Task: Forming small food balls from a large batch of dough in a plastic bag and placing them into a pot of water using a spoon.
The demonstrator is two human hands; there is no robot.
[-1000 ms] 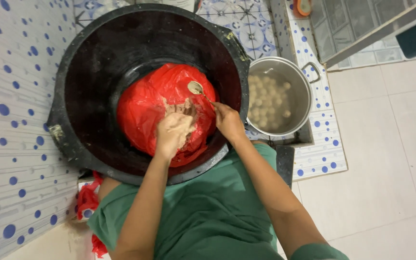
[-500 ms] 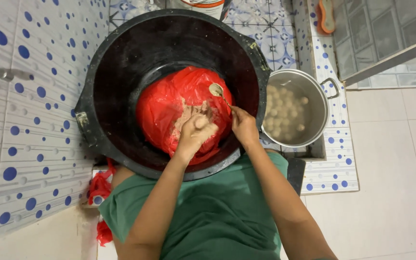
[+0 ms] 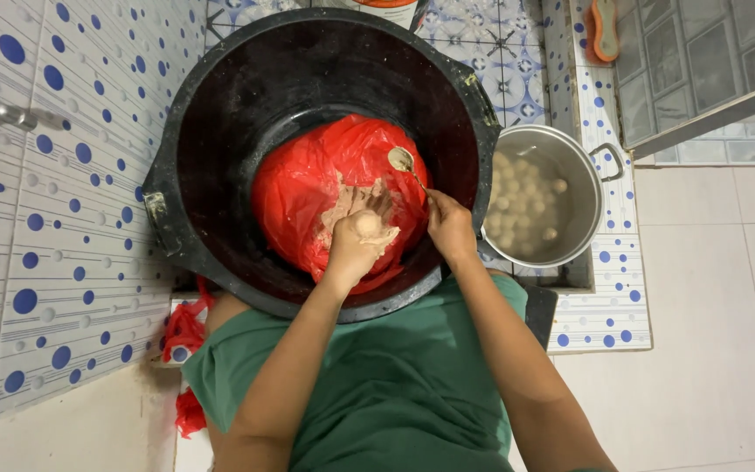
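Currently the left hand [image 3: 358,247] squeezes a rounded ball of pale paste [image 3: 367,225] up through its closed fist, over the red plastic bag [image 3: 299,188] in the black tub [image 3: 220,105]; the right hand [image 3: 450,229] grips a spoon [image 3: 402,161]. Many finished balls float in the metal pot [image 3: 585,188]; paste remains in the bag, so forming appears unfinished

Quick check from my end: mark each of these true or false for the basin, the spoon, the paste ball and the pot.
1. The right hand holds a spoon. True.
2. The left hand is empty. False: it squeezes out a ball of paste.
3. The red bag lies in the black basin. True.
4. The metal pot is empty. False: pale balls sit in liquid.
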